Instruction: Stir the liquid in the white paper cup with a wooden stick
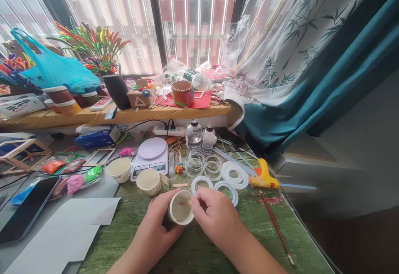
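Smartphone (pixel 29 209), dark-screened, lying at far left.
White sheets (pixel 73 228), overlapping, just beside it.
Packets of coloured clay (pixel 73 174), orange, brown, pink and green, behind the sheets.
First spare cup (pixel 118 172), paper, upright.
Second spare cup (pixel 149 183), likewise upright, nearer the person.
Kitchen scale (pixel 162 161), white, with round platform, behind the second spare cup.
Left hand (pixel 156 220), its fingers and thumb curled around the held cup, clamped on its wall.
Held cup (pixel 179 198), pale, mouth facing the person, in front of the second spare cup and to its right; some clear liquid shows inside.
Stick (pixel 186 203), apparently thin and wooden, though mostly hidden, dipping into the held cup.
Two clear bottles (pixel 194 137), black-capped, upright at the back.
Clear rings (pixel 195 165), stacked in front of the bottles.
Right hand (pixel 218 215), thumb and forefinger together, pinched on the stick at the cup's right rim.
White ring moulds (pixel 234 176), piled beyond the right hand.
Glue gun (pixel 264 177), yellow, on its side.
Pencil (pixel 277 225), red, lying aslant on the green tabletop (pixel 255 232).
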`<state>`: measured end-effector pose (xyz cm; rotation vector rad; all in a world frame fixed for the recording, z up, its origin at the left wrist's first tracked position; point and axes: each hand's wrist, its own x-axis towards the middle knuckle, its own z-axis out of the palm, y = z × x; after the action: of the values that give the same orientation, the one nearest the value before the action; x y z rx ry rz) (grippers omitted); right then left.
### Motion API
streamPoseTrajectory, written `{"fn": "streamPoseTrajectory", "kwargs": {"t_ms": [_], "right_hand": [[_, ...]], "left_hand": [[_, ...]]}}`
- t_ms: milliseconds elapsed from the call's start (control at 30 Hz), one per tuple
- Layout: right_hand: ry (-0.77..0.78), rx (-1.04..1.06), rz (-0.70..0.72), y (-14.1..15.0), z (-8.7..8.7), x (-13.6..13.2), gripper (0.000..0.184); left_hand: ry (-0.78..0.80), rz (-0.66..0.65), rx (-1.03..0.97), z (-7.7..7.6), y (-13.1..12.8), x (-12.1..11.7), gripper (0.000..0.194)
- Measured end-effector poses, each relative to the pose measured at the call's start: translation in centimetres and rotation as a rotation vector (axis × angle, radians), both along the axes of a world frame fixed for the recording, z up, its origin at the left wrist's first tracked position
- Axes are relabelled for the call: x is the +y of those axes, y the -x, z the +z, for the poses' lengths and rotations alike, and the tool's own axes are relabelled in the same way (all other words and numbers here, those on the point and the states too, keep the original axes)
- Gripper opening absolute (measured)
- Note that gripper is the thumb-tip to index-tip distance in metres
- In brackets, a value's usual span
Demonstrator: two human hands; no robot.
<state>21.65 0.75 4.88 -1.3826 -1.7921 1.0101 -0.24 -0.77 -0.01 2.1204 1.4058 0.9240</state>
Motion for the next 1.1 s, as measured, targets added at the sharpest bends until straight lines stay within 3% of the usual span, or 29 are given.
{"fn": "streamPoseTrajectory", "kwargs": {"t_ms": [300,733,1100], "right_hand": [[0.057,0.045,0.035,-0.1,0.1,0.0,0.028],[-0.041,-0.064,0.0,-0.1,0.0,-0.2,0.03],[-0.182,-0.182,-0.03,0.1,-1.4,0.4,0.033]], "left_hand": [[-0.02,-0.003,-0.005,-0.1,-0.1,0.0,0.067],[-0.03,-0.011,0.011,0.0,0.1,0.2,0.069],[-0.03,-0.026,0.024,-0.3,0.2,0.2,0.07]]}}
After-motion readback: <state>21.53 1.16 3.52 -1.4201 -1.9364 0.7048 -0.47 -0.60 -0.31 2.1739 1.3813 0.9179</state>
